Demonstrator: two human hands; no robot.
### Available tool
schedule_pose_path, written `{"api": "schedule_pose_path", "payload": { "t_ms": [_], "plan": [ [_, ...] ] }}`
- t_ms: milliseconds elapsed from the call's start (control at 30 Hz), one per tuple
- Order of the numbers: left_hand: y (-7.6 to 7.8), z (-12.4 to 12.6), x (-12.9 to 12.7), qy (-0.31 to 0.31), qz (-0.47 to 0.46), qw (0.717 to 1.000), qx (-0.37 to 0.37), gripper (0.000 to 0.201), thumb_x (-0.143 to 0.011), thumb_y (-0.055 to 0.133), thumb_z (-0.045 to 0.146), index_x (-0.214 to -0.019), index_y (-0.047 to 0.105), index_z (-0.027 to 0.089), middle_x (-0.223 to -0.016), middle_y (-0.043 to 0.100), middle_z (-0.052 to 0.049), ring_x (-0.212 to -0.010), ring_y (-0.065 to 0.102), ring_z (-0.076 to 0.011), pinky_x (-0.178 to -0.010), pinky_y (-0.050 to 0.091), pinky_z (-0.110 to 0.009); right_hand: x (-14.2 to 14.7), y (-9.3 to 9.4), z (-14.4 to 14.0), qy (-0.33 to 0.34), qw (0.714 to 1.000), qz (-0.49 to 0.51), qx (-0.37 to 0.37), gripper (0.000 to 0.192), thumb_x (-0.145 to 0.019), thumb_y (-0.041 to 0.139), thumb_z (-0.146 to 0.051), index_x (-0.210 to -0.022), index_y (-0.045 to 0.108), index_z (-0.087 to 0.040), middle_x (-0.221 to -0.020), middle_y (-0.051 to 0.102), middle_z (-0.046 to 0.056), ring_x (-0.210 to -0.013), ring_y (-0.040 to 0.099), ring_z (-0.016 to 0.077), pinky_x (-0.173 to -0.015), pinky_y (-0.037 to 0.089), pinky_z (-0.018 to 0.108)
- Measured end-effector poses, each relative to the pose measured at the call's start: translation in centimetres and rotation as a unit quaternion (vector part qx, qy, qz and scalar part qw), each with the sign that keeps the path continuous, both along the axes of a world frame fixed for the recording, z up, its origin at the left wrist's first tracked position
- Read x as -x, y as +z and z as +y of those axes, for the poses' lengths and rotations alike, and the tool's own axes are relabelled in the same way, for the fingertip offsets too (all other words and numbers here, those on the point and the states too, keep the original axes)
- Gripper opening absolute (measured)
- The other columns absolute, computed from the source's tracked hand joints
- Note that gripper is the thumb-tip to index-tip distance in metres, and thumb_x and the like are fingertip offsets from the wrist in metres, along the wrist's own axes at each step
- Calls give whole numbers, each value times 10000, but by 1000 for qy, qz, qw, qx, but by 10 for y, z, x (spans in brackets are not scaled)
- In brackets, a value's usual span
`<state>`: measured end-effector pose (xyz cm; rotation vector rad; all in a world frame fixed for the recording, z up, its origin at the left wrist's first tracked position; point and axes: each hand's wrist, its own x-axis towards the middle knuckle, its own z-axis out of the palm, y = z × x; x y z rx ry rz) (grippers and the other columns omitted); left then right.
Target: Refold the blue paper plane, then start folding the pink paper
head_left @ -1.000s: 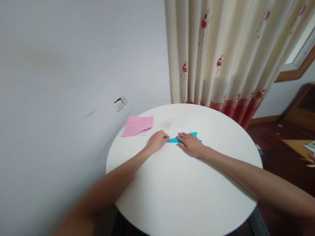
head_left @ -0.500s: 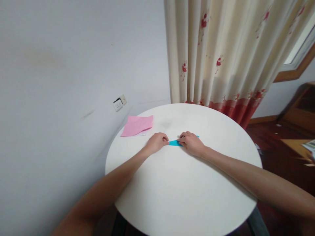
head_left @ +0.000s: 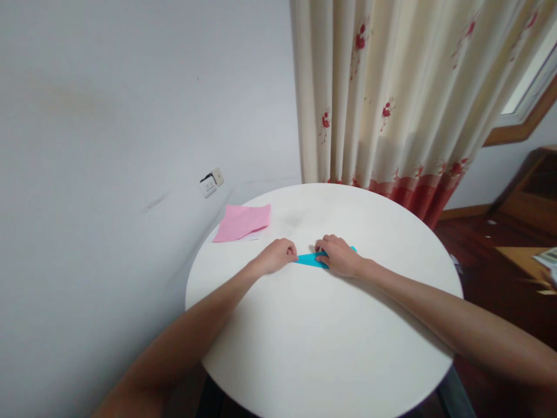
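Observation:
A narrow, folded piece of blue paper (head_left: 308, 259) lies on the white round table (head_left: 326, 337), tapering toward its left end. My left hand (head_left: 277, 255) pinches that pointed left tip between thumb and fingers. Over the wider right part rests my right hand (head_left: 338, 255), its fingers curled on the paper and covering much of it. A small blue corner shows beyond the right knuckles. Whether the right thumb grips beneath the paper's edge cannot be made out.
Pink paper (head_left: 243, 223) lies at the table's back left, with a white sheet partly under it. Behind stand a wall with a socket (head_left: 208, 186) and a flowered curtain (head_left: 369, 104). Low wooden furniture (head_left: 526, 261) is at the right.
The blue paper and both hands have shifted slightly toward me. More of the blue surface now shows between the hands, and its right end sits a little lower.

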<state>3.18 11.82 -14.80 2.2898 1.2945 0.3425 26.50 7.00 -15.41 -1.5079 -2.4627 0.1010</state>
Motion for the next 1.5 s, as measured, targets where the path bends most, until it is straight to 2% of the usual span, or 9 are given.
{"api": "schedule_pose_path", "payload": {
  "t_ms": [133, 267, 433, 567, 767, 900, 1067, 1267, 1500],
  "plan": [
    [2, -1, -1, -37, 9, 999, -25, 93, -800, 619, 192, -762, 700, 170, -701, 627, 7, -649, 552, -137, -589, 354, -239, -1, 0, 0, 1, 1000, -5, -11, 133, -926, 628, -294, -1015, 665, -202, -1039, 640, 90, -960, 575, 243, -759, 364, 312],
    [10, -4, -6, -56, -19, 990, -127, 98, -857, 623, 188, -805, 705, 176, -809, 640, -17, -760, 587, -159, -693, 413, -257, -4, 8, 1, -7, 999, -12, -47, 97, -953, 581, -245, -953, 659, -187, -1007, 650, 82, -943, 570, 227, -757, 344, 313],
    [23, -10, -12, -18, -61, 959, -276, 130, -938, 615, 248, -914, 732, 198, -909, 667, -52, -905, 595, -205, -832, 447, -323, -10, 25, -2, -35, 986, -13, -162, 216, -1018, 454, -242, -1006, 658, -174, -1035, 667, 116, -1015, 532, 258, -846, 313, 361],
    [25, -13, -13, -24, -14, 938, -346, 161, -965, 593, 275, -951, 742, 216, -954, 671, -53, -950, 582, -218, -871, 431, -355, -11, 29, -6, -30, 978, -27, -206, 299, -1036, 378, -232, -994, 669, -178, -1039, 671, 128, -1029, 506, 271, -882, 290, 388],
    [10, -11, -16, -74, 72, 959, -265, 177, -941, 572, 193, -913, 746, 204, -927, 695, -55, -932, 607, -224, -845, 435, -337, -8, 11, 0, -3, 989, -68, -130, 224, -992, 471, -181, -904, 677, -187, -949, 701, 85, -946, 572, 236, -809, 300, 345],
    [0, -9, -17, -93, 54, 974, -199, 201, -944, 549, 184, -918, 747, 204, -907, 705, -49, -893, 627, -213, -820, 439, -306, -7, 3, 3, 13, 991, -83, -106, 214, -986, 478, -170, -923, 681, -186, -921, 719, 71, -895, 614, 228, -780, 315, 326],
    [-6, -5, -18, -80, 6, 983, -165, 209, -956, 540, 229, -913, 740, 187, -898, 704, -45, -854, 629, -198, -785, 428, -278, -8, 5, 6, 8, 993, -80, -81, 257, -982, 456, -140, -913, 698, -190, -889, 717, 69, -878, 619, 223, -791, 327, 321],
    [-13, 2, -20, -47, -40, 992, -108, 179, -928, 559, 256, -863, 705, 177, -745, 656, 3, -686, 562, -157, -618, 349, -248, -9, 0, 11, -23, 992, -55, -115, 235, -996, 490, -224, -1008, 724, -205, -1036, 690, 105, -1032, 569, 265, -867, 337, 360],
    [-22, 10, -17, -33, -57, 992, -108, 161, -913, 573, 265, -862, 716, 210, -800, 645, 7, -743, 574, -159, -688, 387, -248, -9, -13, 17, -22, 988, -25, -154, 291, -985, 486, -180, -1142, 724, -238, -1194, 674, 99, -1157, 549, 275, -1056, 280, 434]
  ]
}}
